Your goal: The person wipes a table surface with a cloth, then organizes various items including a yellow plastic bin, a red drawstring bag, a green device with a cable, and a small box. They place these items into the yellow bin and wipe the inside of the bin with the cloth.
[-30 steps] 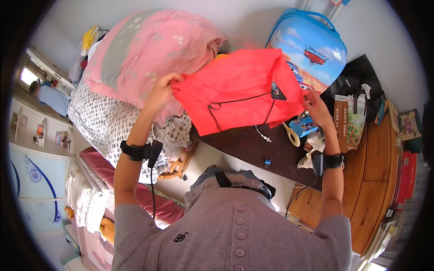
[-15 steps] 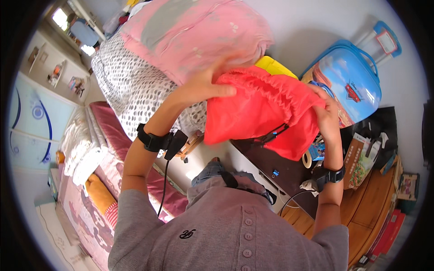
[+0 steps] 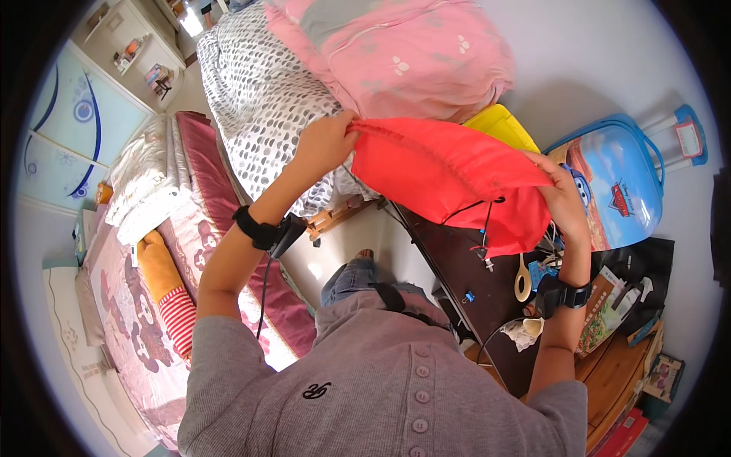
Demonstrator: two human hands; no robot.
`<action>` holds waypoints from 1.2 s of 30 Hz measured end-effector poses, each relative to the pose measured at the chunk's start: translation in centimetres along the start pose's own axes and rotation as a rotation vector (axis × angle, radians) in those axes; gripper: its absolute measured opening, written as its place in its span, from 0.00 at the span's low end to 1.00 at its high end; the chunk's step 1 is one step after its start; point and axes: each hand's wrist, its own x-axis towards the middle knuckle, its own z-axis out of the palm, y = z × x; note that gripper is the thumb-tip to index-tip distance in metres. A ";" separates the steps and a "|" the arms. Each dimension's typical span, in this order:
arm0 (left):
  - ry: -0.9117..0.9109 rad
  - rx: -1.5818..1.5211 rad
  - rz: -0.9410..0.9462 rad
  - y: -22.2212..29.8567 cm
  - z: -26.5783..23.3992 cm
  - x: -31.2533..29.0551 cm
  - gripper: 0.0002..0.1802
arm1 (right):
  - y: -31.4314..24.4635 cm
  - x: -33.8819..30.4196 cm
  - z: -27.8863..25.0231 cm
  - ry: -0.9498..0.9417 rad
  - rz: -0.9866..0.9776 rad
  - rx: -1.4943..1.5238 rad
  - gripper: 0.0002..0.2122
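Observation:
A red drawstring bag (image 3: 434,164) stretches between my two hands, above the dark table. My left hand (image 3: 326,141) is closed on the left end of its gathered edge. At the bag's right side, my right hand (image 3: 565,194) grips the cloth, thumb on top; some of its fingers are hidden. The edge between my hands is pulled nearly straight. Dark cords (image 3: 486,225) with small end pieces dangle from the bag's lower front. Each wrist wears a black strap with a small device.
Beneath the bag is a dark table (image 3: 449,263) with a tape roll (image 3: 522,280) and a small blue clip (image 3: 468,296). Behind stand a yellow container (image 3: 502,126) and a blue child's suitcase (image 3: 609,183). Beds with a pink quilt (image 3: 411,61) and spotted bedding (image 3: 266,99) lie beyond and left.
My left hand has come down and left and closed on the bag's edge. The bag's bunched opening is now drawn out flat, its cords hanging lower. The whole view has shifted slightly.

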 end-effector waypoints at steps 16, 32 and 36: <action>-0.168 -1.162 0.327 4.4 -7.3 6.3 0.31 | 0.9 -0.9 0.0 0.303 0.100 0.669 0.24; -0.432 -1.153 0.749 11.1 -5.1 9.9 0.37 | 5.4 -5.0 4.3 0.504 0.042 0.369 0.31; -0.396 -1.036 0.737 10.9 -3.3 11.5 0.31 | 4.3 -5.0 5.9 0.563 0.032 0.077 0.29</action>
